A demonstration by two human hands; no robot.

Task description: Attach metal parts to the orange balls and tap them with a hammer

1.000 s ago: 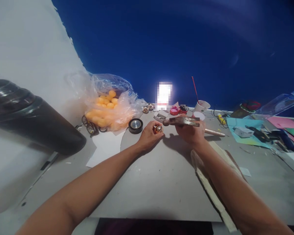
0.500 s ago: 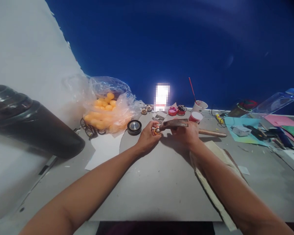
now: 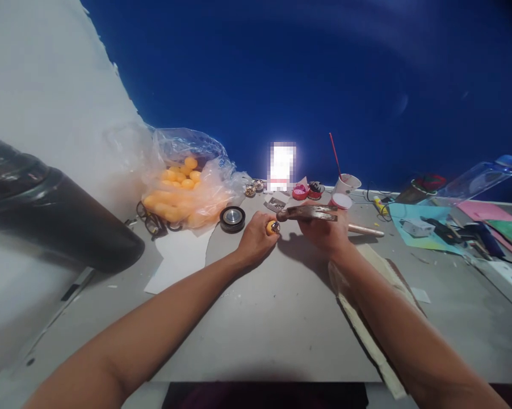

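Left hand [image 3: 254, 236] is holding a small orange ball with a shiny metallic patch [image 3: 273, 227], fingers wrapping it, patch facing right. Right hand [image 3: 324, 234] is gripping a claw hammer with a worn metal head and wooden handle [image 3: 310, 212], fist closed. Hammer's round face is sitting just above and right of the ball; can't tell if touching. Head's long axis is running left-right, claw pointing right; handle is emerging right of the fist. Left hand is the one carrying the ball; right is beside it. Further out: black disc with a smooth silver centre [image 3: 233, 219] is lying left, crinkled clear plastic bag [image 3: 188, 138] is bulging with glossy orange balls [image 3: 191, 163], cream fabric strip [image 3: 366, 326] is lying by the right forearm.
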